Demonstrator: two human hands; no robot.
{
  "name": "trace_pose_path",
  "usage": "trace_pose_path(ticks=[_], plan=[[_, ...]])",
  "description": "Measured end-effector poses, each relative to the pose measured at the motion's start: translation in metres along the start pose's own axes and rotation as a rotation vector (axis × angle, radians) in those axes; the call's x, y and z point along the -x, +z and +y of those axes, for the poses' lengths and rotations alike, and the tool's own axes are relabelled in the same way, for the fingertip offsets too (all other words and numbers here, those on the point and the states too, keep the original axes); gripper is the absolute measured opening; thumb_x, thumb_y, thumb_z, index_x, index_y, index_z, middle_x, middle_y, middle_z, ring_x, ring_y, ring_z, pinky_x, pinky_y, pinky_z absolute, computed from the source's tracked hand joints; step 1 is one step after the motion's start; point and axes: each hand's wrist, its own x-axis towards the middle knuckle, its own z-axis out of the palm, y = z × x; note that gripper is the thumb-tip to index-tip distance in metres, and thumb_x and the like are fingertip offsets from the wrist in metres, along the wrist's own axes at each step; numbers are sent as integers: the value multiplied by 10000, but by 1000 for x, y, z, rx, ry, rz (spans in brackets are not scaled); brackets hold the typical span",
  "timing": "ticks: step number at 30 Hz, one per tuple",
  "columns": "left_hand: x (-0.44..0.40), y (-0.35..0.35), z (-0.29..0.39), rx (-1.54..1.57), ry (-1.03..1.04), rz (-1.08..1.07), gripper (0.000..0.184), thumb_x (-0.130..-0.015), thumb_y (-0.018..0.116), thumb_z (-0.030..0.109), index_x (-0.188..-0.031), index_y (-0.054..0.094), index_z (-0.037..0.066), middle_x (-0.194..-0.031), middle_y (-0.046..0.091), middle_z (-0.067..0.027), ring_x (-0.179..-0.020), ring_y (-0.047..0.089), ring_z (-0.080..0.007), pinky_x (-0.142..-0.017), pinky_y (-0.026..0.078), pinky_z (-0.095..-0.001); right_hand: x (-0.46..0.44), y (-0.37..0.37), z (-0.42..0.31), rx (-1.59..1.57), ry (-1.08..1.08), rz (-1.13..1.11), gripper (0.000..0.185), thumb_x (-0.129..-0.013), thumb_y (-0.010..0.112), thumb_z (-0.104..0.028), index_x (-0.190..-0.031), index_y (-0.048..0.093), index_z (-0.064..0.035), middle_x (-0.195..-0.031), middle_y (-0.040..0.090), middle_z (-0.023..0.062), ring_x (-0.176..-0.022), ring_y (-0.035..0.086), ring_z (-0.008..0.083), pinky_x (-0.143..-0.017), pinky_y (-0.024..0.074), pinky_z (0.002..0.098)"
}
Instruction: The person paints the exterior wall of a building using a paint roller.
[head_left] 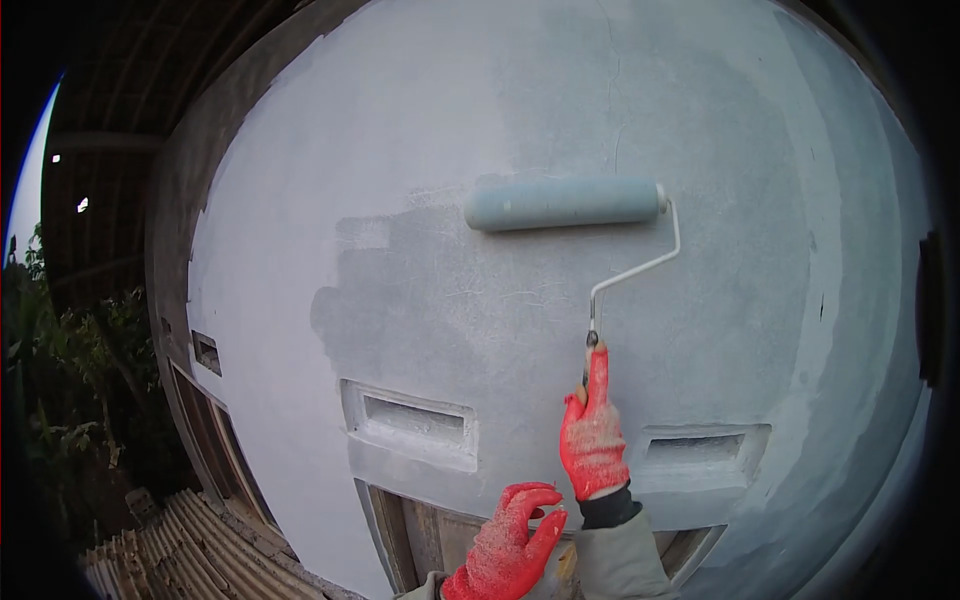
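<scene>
A: Here's the pale blue, cylinder-shaped paint roller (565,204), high up at the pale grey-white wall (420,120); it lies almost level, left end a touch lower; whether it touches the wall, I can't tell!

B: Its bent white metal frame (640,268) leaves the right end, angles down to the left and meets the dark handle (592,340); and there's the right hand (595,440), in a red glove with pale smears; fingers wrapped round that handle, index finger stretched up along it!

A: And the left hand (508,545)?

B: Red glove too, near, lower and to the left of the other; fingers curved, a narrow gap between them and the thumb, nothing to be seen in their grip; well apart from the roller!

A: Behind and below the roller, a darker grey patch with uneven edges (420,280); brighter white to its left!

B: Lower down, two rectangular recesses; one on the left (412,422), one just right of the right hand (697,450); a brown wooden frame (392,535) under the left one!

A: Far left, green leafy plants (70,350); below them, a ridged corrugated roof (190,550)!
</scene>
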Motion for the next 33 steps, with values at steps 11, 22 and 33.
trace_pose_path(ticks=[11, 22, 33], plan=[[-4, -4, 14, 5, -287, -155, 294, -933, 584, 92, -1211, 527, 16, -1253, 503, -160, -1083, 558, -246, -909, 484, -325, -232, -19, -127, 137, -114, 129, 569, -1000, 460, -240, -1520, 237, -176, -744, 586, 110, -680, 618, 238, -591, 483, 402], [11, -14, 12, -49, -69, 48, 175, -939, 593, 100, -1101, 567, 38, -1020, 574, -124, -800, 604, -223, -711, 491, -312, 35, 19, -17, -58, 76, -74, 715, -964, 484, -104, -1549, 107, -269, -837, 625, 246, -754, 646, 427, -627, 490, 458], [3, -13, 16, -101, -19, 95, 217, -936, 602, 116, -1131, 566, 29, -1063, 571, -125, -809, 600, -208, -725, 493, -306, -194, 9, -138, -47, 5, -7, 622, -989, 464, -250, -1536, 175, -179, -836, 631, 215, -752, 641, 372, -650, 497, 468]])
